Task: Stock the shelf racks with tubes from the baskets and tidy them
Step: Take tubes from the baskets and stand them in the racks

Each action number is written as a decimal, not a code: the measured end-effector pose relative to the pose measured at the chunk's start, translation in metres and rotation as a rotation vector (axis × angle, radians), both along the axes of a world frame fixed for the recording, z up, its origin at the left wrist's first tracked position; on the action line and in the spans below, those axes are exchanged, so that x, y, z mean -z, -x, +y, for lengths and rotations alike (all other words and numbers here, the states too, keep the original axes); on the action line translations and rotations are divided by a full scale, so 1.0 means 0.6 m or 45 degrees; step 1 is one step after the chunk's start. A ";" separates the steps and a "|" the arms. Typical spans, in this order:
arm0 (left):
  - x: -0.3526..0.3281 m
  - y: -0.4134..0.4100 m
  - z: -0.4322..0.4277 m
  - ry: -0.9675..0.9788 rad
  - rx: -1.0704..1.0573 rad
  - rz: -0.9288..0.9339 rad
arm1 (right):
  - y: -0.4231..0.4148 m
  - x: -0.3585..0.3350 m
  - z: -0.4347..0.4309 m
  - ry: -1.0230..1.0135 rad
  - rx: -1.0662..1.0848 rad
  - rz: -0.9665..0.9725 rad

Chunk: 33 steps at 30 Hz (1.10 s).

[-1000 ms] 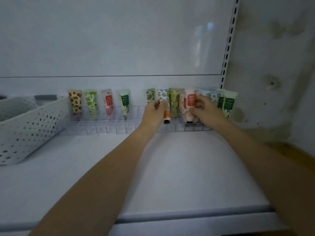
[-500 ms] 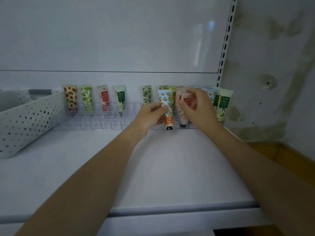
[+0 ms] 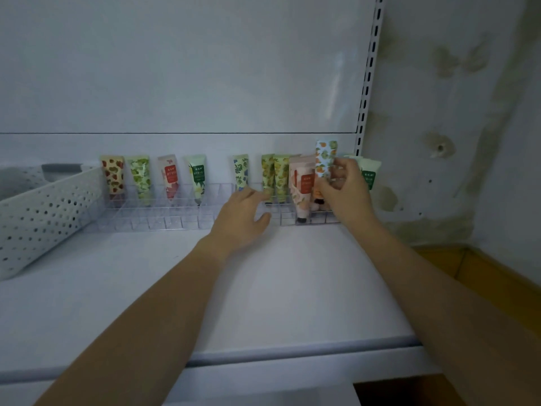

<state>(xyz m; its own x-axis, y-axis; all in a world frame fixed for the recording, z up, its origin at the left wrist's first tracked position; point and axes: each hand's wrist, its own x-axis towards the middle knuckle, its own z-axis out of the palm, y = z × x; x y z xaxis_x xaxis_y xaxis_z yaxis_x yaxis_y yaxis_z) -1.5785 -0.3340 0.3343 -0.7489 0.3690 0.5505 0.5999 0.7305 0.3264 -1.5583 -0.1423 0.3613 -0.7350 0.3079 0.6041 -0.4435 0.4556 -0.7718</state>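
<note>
Hands are stretched to the back of the white shelf (image 3: 263, 288), where a clear plastic divided rack (image 3: 152, 219) is set against the rear panel. A white tube printed with oranges and green leaves (image 3: 325, 158) is pinched by the right hand (image 3: 347, 194) — fingers curled round its lower half, the tube held upright above the rack's right end, its top standing higher than every neighbour. Just beside it, on the left, a peach tube with a red label (image 3: 303, 190) is seated cap-down in a front slot. The left hand (image 3: 243, 216) is laid over the rack's middle, fingers loosely spread, nothing held. Four patterned tubes (image 3: 140, 178) are spaced along the rack's left stretch — a tighter cluster is packed to the right. A white perforated plastic basket (image 3: 44, 212) is parked at the shelf's left edge, just beside the rack.
</note>
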 end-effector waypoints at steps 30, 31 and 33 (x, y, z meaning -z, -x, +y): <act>-0.126 0.009 -0.132 0.534 -0.423 0.332 | -0.007 -0.086 -0.205 -0.764 0.085 0.369; -0.149 0.010 -0.171 0.550 -0.471 0.342 | -0.001 -0.097 -0.240 -0.764 0.028 0.368; -0.186 0.010 -0.259 0.577 -0.557 0.318 | 0.010 -0.113 -0.311 -0.774 -0.089 0.366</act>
